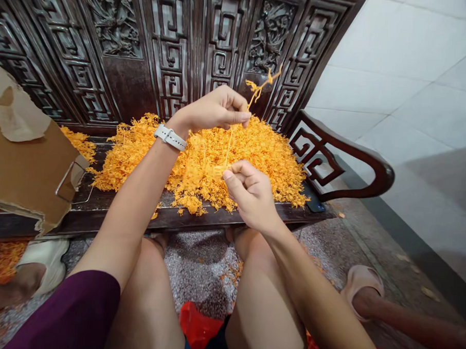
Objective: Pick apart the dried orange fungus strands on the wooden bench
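Head view: a carved bench (130, 90) bears a heap of orange strands (270, 163), within close reach. Left hand (224, 110), farther, and right hand (253, 196), nearer, pinch one strand (263, 87), apparently keeping it taut.

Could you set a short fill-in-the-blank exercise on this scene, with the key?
The left hand pinches a thin strand coloured ____.
The pale watch is on the ____ wrist.
The curved armrest is at the bench's ____ end in this view.
The torn box is made of ____.
Key: orange; left; right; cardboard.
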A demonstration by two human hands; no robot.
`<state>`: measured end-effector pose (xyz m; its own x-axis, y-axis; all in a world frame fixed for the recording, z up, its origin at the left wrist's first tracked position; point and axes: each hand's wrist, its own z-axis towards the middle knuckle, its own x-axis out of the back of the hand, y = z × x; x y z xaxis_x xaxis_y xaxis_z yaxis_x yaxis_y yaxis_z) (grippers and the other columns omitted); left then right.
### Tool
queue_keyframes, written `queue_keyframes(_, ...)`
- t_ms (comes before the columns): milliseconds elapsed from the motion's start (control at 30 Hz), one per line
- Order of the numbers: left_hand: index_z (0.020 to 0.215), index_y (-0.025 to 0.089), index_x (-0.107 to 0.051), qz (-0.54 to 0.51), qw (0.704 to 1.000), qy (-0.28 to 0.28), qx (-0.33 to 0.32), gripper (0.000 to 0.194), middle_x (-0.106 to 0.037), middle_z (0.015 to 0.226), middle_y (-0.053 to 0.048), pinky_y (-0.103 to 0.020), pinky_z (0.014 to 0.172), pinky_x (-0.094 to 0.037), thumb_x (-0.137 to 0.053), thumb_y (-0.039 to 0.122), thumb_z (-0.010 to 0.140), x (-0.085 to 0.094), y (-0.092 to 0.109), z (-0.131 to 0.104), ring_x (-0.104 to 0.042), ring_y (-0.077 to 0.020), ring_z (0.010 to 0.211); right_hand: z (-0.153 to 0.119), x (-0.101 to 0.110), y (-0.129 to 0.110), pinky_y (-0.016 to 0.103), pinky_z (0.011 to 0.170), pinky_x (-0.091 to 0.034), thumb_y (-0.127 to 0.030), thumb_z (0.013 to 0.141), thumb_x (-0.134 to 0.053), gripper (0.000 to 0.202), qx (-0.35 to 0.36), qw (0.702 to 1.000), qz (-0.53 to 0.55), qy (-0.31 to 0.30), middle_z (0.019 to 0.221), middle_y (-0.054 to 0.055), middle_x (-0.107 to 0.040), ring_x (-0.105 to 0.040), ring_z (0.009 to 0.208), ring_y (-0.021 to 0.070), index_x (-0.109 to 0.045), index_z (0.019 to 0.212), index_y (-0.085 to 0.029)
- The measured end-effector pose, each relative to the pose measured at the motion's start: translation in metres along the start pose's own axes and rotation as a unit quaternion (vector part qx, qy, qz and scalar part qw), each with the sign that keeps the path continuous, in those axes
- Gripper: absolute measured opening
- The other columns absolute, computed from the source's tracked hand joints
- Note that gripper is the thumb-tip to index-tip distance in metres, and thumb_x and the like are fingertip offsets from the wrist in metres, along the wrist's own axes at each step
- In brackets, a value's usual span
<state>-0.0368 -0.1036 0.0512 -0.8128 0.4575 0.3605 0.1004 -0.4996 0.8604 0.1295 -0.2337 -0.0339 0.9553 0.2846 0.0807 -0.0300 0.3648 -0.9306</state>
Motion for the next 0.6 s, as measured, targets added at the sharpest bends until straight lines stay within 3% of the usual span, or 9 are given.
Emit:
queue_keyframes(67, 0.069, 0.014, -0.062, 0.024, 0.999, 0.033, 0.027, 0.024, -0.046, 0.058, 0.003, -0.022, 0.052, -0.031, -0.081, 0.014, 0.085, 0.002, -0.015, 0.005, -0.044, -0.0078, 0.052, -0.001, 0.006, 0.0, 0.024, 0.052, -0.025, -0.031, 0.102, -0.062, 0.022, 0.01, 0.996, -0.064, -0.055, 0.06, -0.007, -0.042, -0.033, 0.053, 0.0076, -0.059, 0.083, -0.021)
queue_keyframes(133, 0.065, 0.016, -0.058, 0.047, 0.993, 0.102, 0.028, 0.028, -0.044, 0.058, 0.002, -0.023, 0.053, -0.032, -0.076, 0.007, 0.084, 0.008, -0.032, 0.012, -0.046, -0.0105, 0.056, -0.007, 0.005, 0.005, 0.022, 0.054, -0.032, -0.024, 0.102, -0.061, 0.019, 0.004, 0.969, -0.086, -0.23, 0.065, -0.005, -0.056, -0.044, 0.055, 0.0076, -0.066, 0.084, -0.02)
queue_keyframes(233, 0.063, 0.019, -0.053, 0.059, 0.975, 0.216, 0.014, 0.032, -0.043, 0.059, 0.001, -0.024, 0.055, -0.033, -0.07, 0.004, 0.085, 0.022, -0.055, 0.019, -0.047, -0.0134, 0.061, -0.026, -0.009, 0.013, 0.022, 0.059, -0.042, -0.017, 0.097, -0.064, 0.022, -0.008, 0.809, -0.087, -0.582, 0.076, -0.001, -0.074, -0.062, 0.063, 0.0109, -0.076, 0.08, -0.022)
queue_keyframes(300, 0.065, 0.02, -0.052, 0.052, 0.971, 0.233, 0.02, 0.03, -0.043, 0.059, 0.001, -0.023, 0.054, -0.031, -0.068, 0.008, 0.088, 0.032, -0.064, 0.019, -0.045, -0.0133, 0.06, -0.034, -0.02, 0.012, 0.022, 0.06, -0.046, -0.017, 0.097, -0.064, 0.025, -0.007, 0.716, -0.048, -0.696, 0.074, -0.001, -0.076, -0.066, 0.063, 0.013, -0.078, 0.076, -0.022)
queue_keyframes(333, 0.067, 0.02, -0.053, 0.044, 0.972, 0.231, 0.03, 0.029, -0.042, 0.058, 0.001, -0.023, 0.053, -0.03, -0.068, 0.011, 0.09, 0.036, -0.065, 0.018, -0.042, -0.0127, 0.058, -0.034, -0.023, 0.009, 0.023, 0.062, -0.048, -0.019, 0.096, -0.066, 0.022, -0.01, 0.724, -0.001, -0.69, 0.074, 0.0, -0.076, -0.067, 0.064, 0.0137, -0.078, 0.078, -0.022)
queue_keyframes(400, 0.071, 0.02, -0.053, 0.029, 0.973, 0.224, 0.048, 0.027, -0.039, 0.056, 0.003, -0.022, 0.052, -0.027, -0.066, 0.016, 0.094, 0.04, -0.063, 0.015, -0.037, -0.0111, 0.054, -0.025, -0.022, -0.001, 0.026, 0.067, -0.051, -0.027, 0.095, -0.071, 0.011, -0.023, 0.815, 0.117, -0.566, 0.079, 0.0, -0.075, -0.066, 0.069, 0.0138, -0.078, 0.089, -0.022)
queue_keyframes(433, 0.072, 0.02, -0.053, 0.023, 0.972, 0.227, 0.052, 0.027, -0.039, 0.055, 0.003, -0.022, 0.051, -0.025, -0.066, 0.018, 0.095, 0.041, -0.06, 0.013, -0.035, -0.0104, 0.053, -0.017, -0.018, -0.005, 0.026, 0.068, -0.051, -0.032, 0.094, -0.072, 0.01, -0.033, 0.874, 0.171, -0.454, 0.079, -0.001, -0.073, -0.064, 0.068, 0.0128, -0.076, 0.094, -0.023)
queue_keyframes(500, 0.073, 0.021, -0.054, 0.014, 0.969, 0.241, 0.048, 0.027, -0.038, 0.054, 0.004, -0.023, 0.051, -0.022, -0.068, 0.022, 0.096, 0.041, -0.053, 0.01, -0.032, -0.0093, 0.051, 0.002, -0.006, -0.007, 0.023, 0.059, -0.045, -0.04, 0.095, -0.069, 0.017, -0.07, 0.94, 0.255, -0.217, 0.071, -0.004, -0.063, -0.051, 0.059, 0.0098, -0.07, 0.097, -0.024)
queue_keyframes(600, 0.074, 0.021, -0.055, 0.015, 0.967, 0.251, 0.033, 0.028, -0.039, 0.053, 0.004, -0.024, 0.05, -0.021, -0.072, 0.027, 0.096, 0.04, -0.043, 0.009, -0.032, -0.0093, 0.05, 0.022, 0.009, 0.004, 0.021, 0.047, -0.029, -0.03, 0.091, -0.067, 0.014, -0.197, 0.913, 0.353, 0.06, 0.061, -0.008, -0.044, -0.03, 0.05, 0.0074, -0.057, 0.087, -0.022)
